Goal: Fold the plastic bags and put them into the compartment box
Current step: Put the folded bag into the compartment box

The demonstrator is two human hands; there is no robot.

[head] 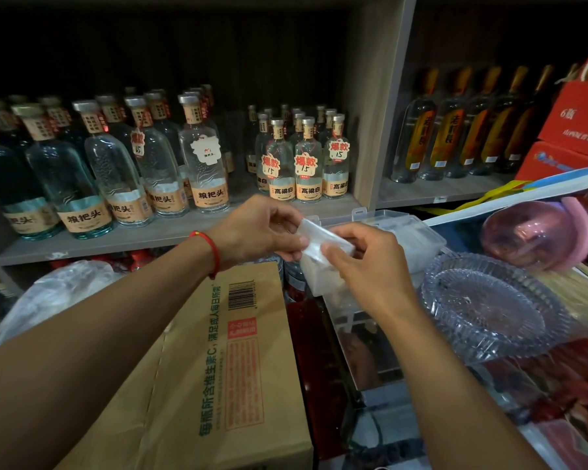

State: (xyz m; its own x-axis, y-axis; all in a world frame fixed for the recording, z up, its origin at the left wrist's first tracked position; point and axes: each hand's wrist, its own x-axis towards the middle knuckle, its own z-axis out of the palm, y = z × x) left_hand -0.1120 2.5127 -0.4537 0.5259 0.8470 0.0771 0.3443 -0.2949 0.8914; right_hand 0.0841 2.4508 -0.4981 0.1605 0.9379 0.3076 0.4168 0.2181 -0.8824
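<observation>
Pinching a small clear plastic bag (323,244) between both hands, I have it partly folded: my left hand (262,228) grips its far edge, my right hand (370,262) pinches the near one. It hangs just above the compartment box (418,232), whose lid stands open beyond my fingers. White folded shapes already seem to sit in its compartments, so some bags look done; this one needs finishing and tucking in.
</observation>
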